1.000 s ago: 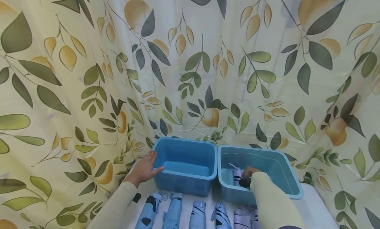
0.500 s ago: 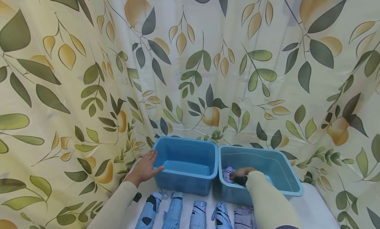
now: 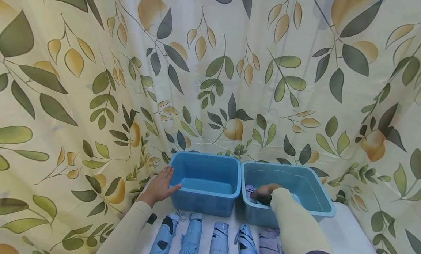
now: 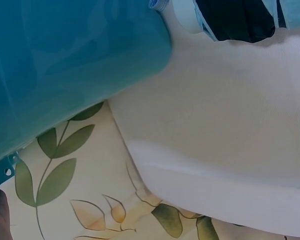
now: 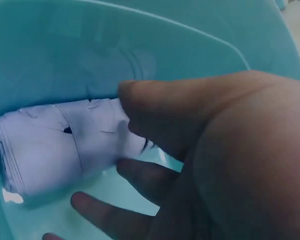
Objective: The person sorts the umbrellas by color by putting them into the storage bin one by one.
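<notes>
A folded lilac umbrella (image 5: 50, 145) lies on the floor of the right blue-green bin (image 3: 320, 188), along its wall. My right hand (image 3: 266, 190) reaches into that bin. In the right wrist view, thumb and forefinger pinch the umbrella's end from both sides, with the other fingers spread. My left hand (image 3: 159, 186) rests on the left rim of the darker blue bin (image 3: 210, 206), fingers straight. Only a bit of that hand shows at the edge of the left wrist view.
In front of the bins, several folded umbrellas lie in a row: blue umbrellas (image 3: 192, 234) and a lilac one (image 3: 269, 241) partly behind my right sleeve. A small black object (image 3: 152, 219) lies by my left forearm. A leaf-patterned curtain (image 3: 210, 82) hangs behind the white table (image 3: 348, 224).
My right hand has moved the lilac umbrella leftward and down against the left side of the right bin. The left hand stays on the rim.
</notes>
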{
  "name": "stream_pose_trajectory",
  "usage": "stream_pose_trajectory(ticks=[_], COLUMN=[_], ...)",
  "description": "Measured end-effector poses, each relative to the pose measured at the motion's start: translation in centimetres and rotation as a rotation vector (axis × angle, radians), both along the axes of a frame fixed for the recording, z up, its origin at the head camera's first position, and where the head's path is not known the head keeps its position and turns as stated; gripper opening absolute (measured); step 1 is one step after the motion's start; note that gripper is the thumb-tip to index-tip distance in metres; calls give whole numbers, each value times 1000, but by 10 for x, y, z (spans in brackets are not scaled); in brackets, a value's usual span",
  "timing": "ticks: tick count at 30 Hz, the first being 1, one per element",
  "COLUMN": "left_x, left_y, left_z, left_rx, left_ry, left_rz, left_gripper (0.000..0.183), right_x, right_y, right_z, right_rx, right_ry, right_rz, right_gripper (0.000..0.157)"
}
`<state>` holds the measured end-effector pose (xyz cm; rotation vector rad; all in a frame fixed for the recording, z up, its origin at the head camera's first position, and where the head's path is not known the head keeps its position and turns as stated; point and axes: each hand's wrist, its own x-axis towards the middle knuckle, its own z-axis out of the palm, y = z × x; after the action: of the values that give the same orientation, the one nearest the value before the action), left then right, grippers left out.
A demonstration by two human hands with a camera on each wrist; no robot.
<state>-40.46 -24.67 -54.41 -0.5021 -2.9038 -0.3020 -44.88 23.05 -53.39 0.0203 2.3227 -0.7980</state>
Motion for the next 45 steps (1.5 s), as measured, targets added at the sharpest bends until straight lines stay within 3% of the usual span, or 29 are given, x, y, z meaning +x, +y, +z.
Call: stream_pose_trajectory(ticks=[6, 11, 18, 28, 37, 45], left_x=[0, 3, 2, -3, -3, 0], left_y=[-2, -5, -7, -7, -5, -2], left_z=[1, 4, 5, -2, -3, -5], left_rx=[13, 17, 19, 21, 24, 29], left_ry=[25, 1, -31, 0, -3, 30], left_rz=[-18, -40, -51, -34, -31, -36], left_gripper=[94, 94, 94, 97, 97, 98], right_x=[-5, -1, 17, 72, 128, 166], right_y=[9, 29, 64, 103, 121, 130], right_z=[22, 40, 59, 83, 76, 48], right_rx=[-45, -139, -208, -319, -300, -303], right_ry=[4, 70, 144, 327, 467, 434], right_rz=[184, 167, 39, 53, 1, -113], right_gripper=[54, 49, 56, 58, 52, 52])
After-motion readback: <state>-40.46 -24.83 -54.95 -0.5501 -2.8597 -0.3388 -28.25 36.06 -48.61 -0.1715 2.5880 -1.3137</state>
